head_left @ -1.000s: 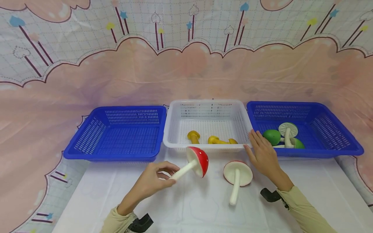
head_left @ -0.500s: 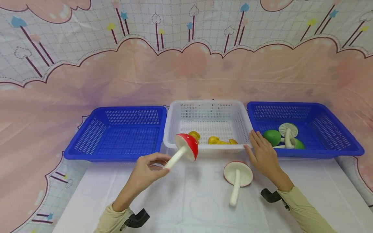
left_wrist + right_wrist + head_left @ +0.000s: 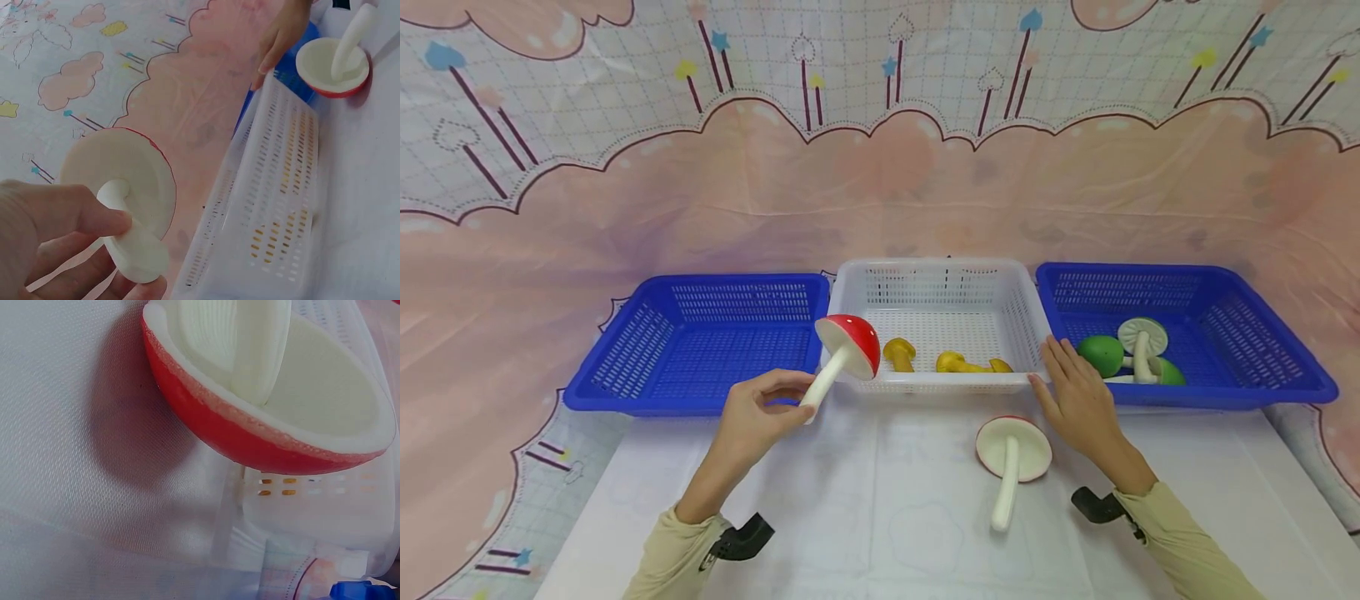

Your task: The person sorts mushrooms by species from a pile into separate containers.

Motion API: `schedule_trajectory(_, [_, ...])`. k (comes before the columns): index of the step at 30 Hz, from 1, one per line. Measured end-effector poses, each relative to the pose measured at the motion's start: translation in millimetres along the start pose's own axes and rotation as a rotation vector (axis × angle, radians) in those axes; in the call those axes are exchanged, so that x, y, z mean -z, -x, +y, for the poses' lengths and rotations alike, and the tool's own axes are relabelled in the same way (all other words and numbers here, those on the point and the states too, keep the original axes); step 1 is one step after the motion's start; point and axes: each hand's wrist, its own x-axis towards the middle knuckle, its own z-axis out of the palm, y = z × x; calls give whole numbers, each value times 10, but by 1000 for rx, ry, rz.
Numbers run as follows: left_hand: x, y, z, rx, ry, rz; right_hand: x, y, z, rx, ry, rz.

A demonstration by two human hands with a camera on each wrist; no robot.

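Observation:
My left hand (image 3: 762, 415) pinches the white stem of a red-capped toy mushroom (image 3: 856, 343), held up at the gap between the left blue basket (image 3: 688, 404) and the white basket (image 3: 925, 380). In the left wrist view, thumb and fingers close on that stem (image 3: 140, 250), the pale cap underside facing the camera. My right hand (image 3: 1078, 404) rests with straight fingers on the white basket's front right corner, beside the right blue basket (image 3: 1217, 396). A second red-capped mushroom (image 3: 1011, 450) lies on the table, stem toward me; the right wrist view shows its red cap (image 3: 231, 434) close up.
Yellow toy mushrooms (image 3: 955, 362) lie in the white basket. Several green-capped mushrooms (image 3: 1101, 356) sit in the right blue basket. The left blue basket's mesh floor shows bare. A patterned cloth (image 3: 880, 183) hangs behind, and a white cloth (image 3: 820, 517) covers the table.
My left hand has carried the red-capped mushroom left and upward, from in front of the white basket toward the left blue one. The right hand and the second red mushroom stay put.

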Motion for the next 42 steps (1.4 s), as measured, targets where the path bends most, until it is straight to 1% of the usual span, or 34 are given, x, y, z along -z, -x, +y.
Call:
schedule_trajectory(6, [76,-80,-7,18,-46,58,-5,9,11,6,-1,4])
schedule_trajectory(15, [183,-226,-56,32,-95,122,-9,17,21,6,0,11])
schedule_trajectory(25, [301,-375,-163,68,-106,184,-5,20,20,8,-6,25])
schedule_trajectory(30, [345,-430,-225,109,-101,217,-11,22,22,20,-3,32])
schedule_trajectory(34, [370,-475,-270,157,-90,224,-9,21,17,17,0,28])
schedule_trajectory(39, [387,-539,-322,234,-76,231,-7,20,8,12,1,25])
schedule_trajectory(42, [401,-584,-364,251,-82,241,-6,19,4,14,1,27])
